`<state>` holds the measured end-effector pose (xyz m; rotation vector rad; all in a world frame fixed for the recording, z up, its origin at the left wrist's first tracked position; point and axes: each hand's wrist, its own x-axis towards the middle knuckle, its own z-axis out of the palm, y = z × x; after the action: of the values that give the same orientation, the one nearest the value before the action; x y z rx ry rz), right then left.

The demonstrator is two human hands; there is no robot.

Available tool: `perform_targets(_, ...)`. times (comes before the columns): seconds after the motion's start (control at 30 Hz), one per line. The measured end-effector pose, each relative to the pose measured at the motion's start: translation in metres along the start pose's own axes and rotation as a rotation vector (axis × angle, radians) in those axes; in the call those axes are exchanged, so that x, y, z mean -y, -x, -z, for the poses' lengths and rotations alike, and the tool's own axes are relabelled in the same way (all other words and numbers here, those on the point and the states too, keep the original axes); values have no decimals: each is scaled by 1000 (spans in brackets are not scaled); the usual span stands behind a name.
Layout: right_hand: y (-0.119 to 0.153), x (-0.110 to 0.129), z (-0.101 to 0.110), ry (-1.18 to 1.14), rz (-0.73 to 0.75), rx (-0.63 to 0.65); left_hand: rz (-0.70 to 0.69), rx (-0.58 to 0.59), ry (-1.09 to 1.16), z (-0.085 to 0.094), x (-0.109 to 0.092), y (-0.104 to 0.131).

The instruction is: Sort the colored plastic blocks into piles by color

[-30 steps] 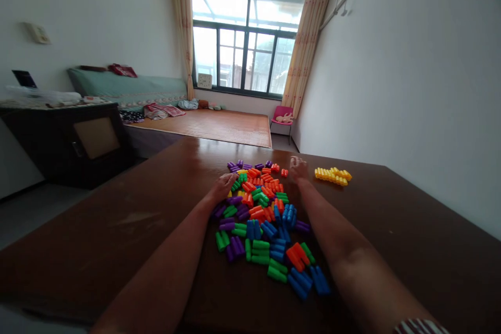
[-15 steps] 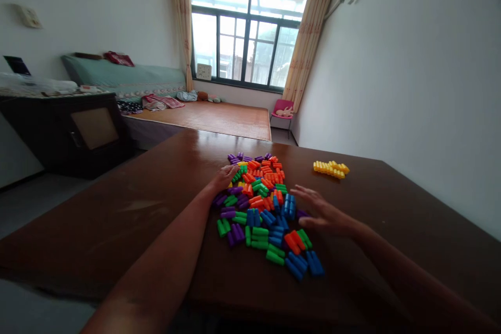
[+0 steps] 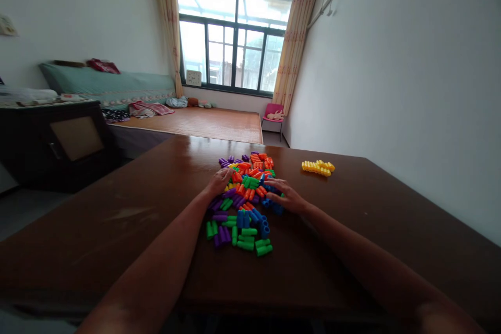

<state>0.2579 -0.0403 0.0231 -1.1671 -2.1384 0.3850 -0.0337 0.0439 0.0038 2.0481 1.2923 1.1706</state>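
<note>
Between my hands lies a heap of plastic building pieces shaped like joined tubes. Orange pieces [image 3: 258, 158] are mostly at the far side, with purple pieces [image 3: 222, 236] and green pieces [image 3: 264, 247] nearer me. My left hand [image 3: 219, 182] rests along the heap's left side, fingers stretched forward and partly over the pieces. On the right side, my right hand [image 3: 287, 197] is open, its fingers reaching over blue pieces [image 3: 277, 206] and touching the heap. Another blue piece [image 3: 265, 228] shows its hollow ends. What lies under my fingers is partly hidden.
The dark brown table [image 3: 332, 250] has a glossy top. Several yellow pieces [image 3: 318, 168] sit apart at the far right. Beyond the table are a bed [image 3: 211, 121], a pink chair [image 3: 273, 112] and a dark cabinet [image 3: 39, 141] at left.
My right hand has moved left and inward, pushing blue, orange and green pieces from the near right into the heap. My left hand stays at the left side. The view has shifted slightly.
</note>
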Motion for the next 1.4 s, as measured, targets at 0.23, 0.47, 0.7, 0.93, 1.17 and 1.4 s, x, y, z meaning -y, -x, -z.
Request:
perform_targets(0.23, -14, -59, 4, -232, -361, -464, -6, -34, 25, -6, 10, -3)
perform_targets(0.47, 12, -92, 8, -295, -428, -437, -9, -44, 24, -9, 10, -2)
perform_targets(0.7, -3, -95, 1, 31, -344, -355, 16, -14, -12, -4, 6, -1)
perform_targets(0.93, -50, -147, 43, 644, -154, -253, 6, 2, -70, 1, 12, 1)
perform_targets(1.17, -69, -205, 74, 768, -300, -112, 23, 49, -86, 7, 11, 1)
perform_targets(1.4, -53, -220, 91, 679, -168, -25, 15, 52, -84, 6, 12, 1)
